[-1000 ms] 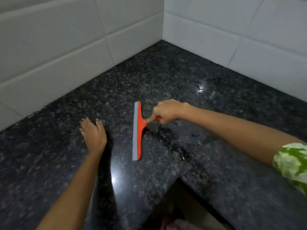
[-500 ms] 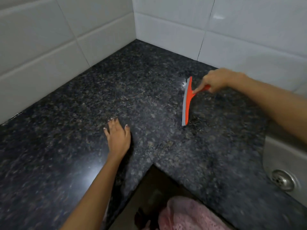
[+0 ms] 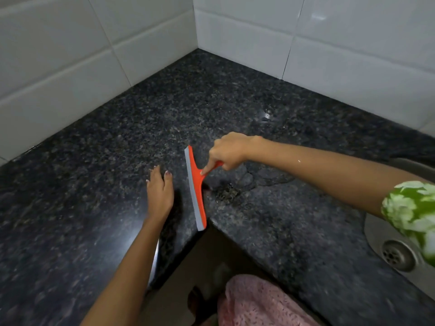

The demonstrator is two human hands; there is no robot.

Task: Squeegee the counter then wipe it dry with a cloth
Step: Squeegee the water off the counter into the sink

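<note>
An orange squeegee (image 3: 196, 189) with a grey rubber blade rests on the dark speckled granite counter (image 3: 98, 175), its near end at the counter's inner corner edge. My right hand (image 3: 229, 151) grips its orange handle, index finger stretched along it. My left hand (image 3: 160, 192) lies flat on the counter just left of the blade, fingers together, holding nothing. A wet streaked patch (image 3: 237, 182) spreads to the right of the blade. No cloth for drying is clearly in view.
White tiled walls (image 3: 70, 55) meet in the far corner. A steel sink (image 3: 397, 252) with its drain sits at the right edge. Pink patterned fabric (image 3: 256, 302) shows below the counter's inner corner.
The squeegee was drawn back from near the right wall to the inner corner edge beside my left hand. My left hand stayed flat on the counter.
</note>
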